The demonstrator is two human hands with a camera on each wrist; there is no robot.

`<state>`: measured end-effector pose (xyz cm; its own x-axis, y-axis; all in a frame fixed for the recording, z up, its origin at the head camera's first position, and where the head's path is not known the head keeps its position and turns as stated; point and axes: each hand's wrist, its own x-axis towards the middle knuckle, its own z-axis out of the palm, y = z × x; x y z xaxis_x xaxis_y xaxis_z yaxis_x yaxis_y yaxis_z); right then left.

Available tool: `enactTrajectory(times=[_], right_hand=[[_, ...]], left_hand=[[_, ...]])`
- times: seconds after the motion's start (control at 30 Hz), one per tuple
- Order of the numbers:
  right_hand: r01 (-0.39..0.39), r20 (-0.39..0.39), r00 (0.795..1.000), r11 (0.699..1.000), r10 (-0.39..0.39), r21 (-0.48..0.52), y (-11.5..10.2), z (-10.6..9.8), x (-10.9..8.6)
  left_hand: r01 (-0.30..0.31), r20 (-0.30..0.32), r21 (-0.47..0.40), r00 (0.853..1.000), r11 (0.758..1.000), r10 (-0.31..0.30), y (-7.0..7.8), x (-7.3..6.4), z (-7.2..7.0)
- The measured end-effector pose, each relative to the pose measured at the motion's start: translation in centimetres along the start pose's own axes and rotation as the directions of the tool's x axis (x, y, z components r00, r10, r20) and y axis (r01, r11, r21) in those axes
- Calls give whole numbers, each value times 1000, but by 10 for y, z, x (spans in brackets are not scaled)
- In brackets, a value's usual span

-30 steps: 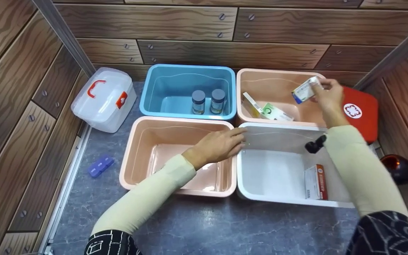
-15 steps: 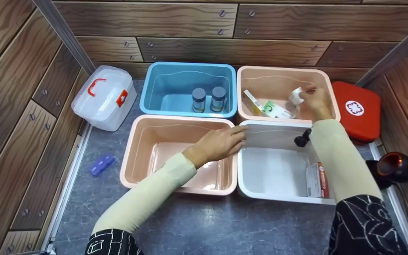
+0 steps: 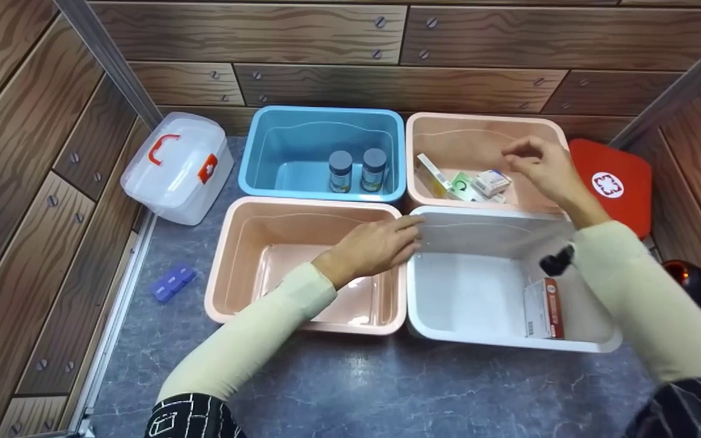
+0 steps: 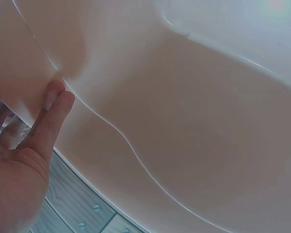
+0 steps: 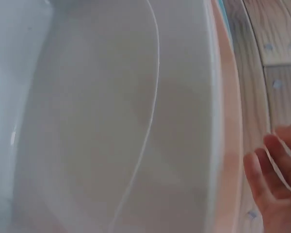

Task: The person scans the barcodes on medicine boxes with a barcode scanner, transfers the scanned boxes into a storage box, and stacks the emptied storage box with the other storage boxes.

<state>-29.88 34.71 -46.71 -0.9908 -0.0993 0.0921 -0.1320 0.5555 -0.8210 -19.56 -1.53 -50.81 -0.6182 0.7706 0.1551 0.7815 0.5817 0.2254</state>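
My right hand [image 3: 542, 167] hovers over the far right peach bin [image 3: 478, 121], fingers loosely bent and holding nothing; the right wrist view shows the same bent fingers beyond the white bin's rim. Below it in that bin lies a small white and blue medicine box [image 3: 491, 182], on top of a green and white box [image 3: 461, 186]. A slim white box [image 3: 434, 173] leans at the bin's left. My left hand [image 3: 378, 252] reaches across the near peach bin [image 3: 229, 243], with its fingertips at the rim where it meets the white bin [image 3: 466, 340].
A red and white medicine box [image 3: 543, 309] stands in the white bin. Two dark-lidded jars [image 3: 341, 171] stand in the blue bin [image 3: 292, 117]. A clear lidded case [image 3: 171, 170] and purple pill organizer [image 3: 173, 283] are left; a red first-aid case [image 3: 618, 201] is right.
My right hand lowered the white and blue medicine box into the far right peach bin, let it go, then lifted and drew back right. My left hand stayed in place.
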Motion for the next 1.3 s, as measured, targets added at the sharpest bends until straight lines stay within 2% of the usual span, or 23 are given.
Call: enactTrajectory(times=[0.1, 0.2, 0.27, 0.33, 0.4, 0.47, 0.6, 0.67, 0.73, 0.8, 0.87, 0.93, 1.0, 1.07, 1.13, 1.2, 1.27, 1.3], right_hand=[[49, 101, 994, 999, -46, -21, -14, -5, -19], [83, 203, 976, 996, -73, -41, -26, -8, -40], [114, 279, 955, 992, -95, -55, -32, -8, -52], [163, 366, 922, 984, -124, -78, -34, -7, -62], [215, 471, 872, 970, -138, -115, -33, -5, -69], [260, 579, 806, 952, -123, -159, -31, -3, -74], [311, 744, 668, 897, 29, -314, -24, 1, -77], [336, 787, 600, 849, 140, -407, -20, 3, -77], [357, 806, 537, 799, 249, -485, -16, 5, -77], [377, 798, 495, 743, 344, -553, -11, 6, -77], [381, 776, 479, 700, 410, -604, -6, 8, -77], [332, 734, 479, 675, 481, -659, -3, 9, -78], [282, 700, 480, 662, 529, -694, 1, 11, -79], [212, 667, 461, 657, 585, -723, 4, 13, -80], [196, 653, 418, 639, 632, -744, 5, 16, -82], [225, 657, 373, 622, 655, -750, 6, 18, -82], [244, 663, 334, 619, 669, -747, 7, 21, -82], [246, 672, 319, 627, 668, -739, 8, 22, -81]], left_hand=[[3, 8, 3, 1000, 1000, -3, 0, 0, 0], [2, 13, -4, 1000, 1000, -2, -1, 0, 0], [1, 13, -12, 1000, 1000, -1, -1, 0, 0], [3, 13, -19, 1000, 1000, -2, -1, 0, -1], [3, 12, -21, 1000, 1000, -3, -1, 0, -2], [4, 15, -20, 1000, 1000, -4, -1, 0, -2], [7, 22, -14, 1000, 1000, -7, -1, 0, -3], [3, 18, -15, 1000, 1000, -3, -1, 0, -2], [-5, 11, -17, 1000, 1000, 5, 0, 0, -2], [-13, 3, -17, 1000, 1000, 13, 0, 0, -2], [-13, 0, -11, 1000, 1000, 13, 0, 0, -2], [-8, 2, -8, 1000, 1000, 8, 1, 0, -2], [-7, 8, -5, 1000, 1000, 7, 1, 0, -2], [-11, 14, -6, 1000, 1000, 11, 1, 1, -1], [-18, 19, -9, 1000, 1000, 18, 1, 1, 0], [-18, 22, -12, 1000, 1000, 18, 1, 2, 0], [-11, 24, -13, 1000, 1000, 12, 0, 1, 0], [-7, 25, -13, 1000, 1000, 8, -1, 1, -1]])
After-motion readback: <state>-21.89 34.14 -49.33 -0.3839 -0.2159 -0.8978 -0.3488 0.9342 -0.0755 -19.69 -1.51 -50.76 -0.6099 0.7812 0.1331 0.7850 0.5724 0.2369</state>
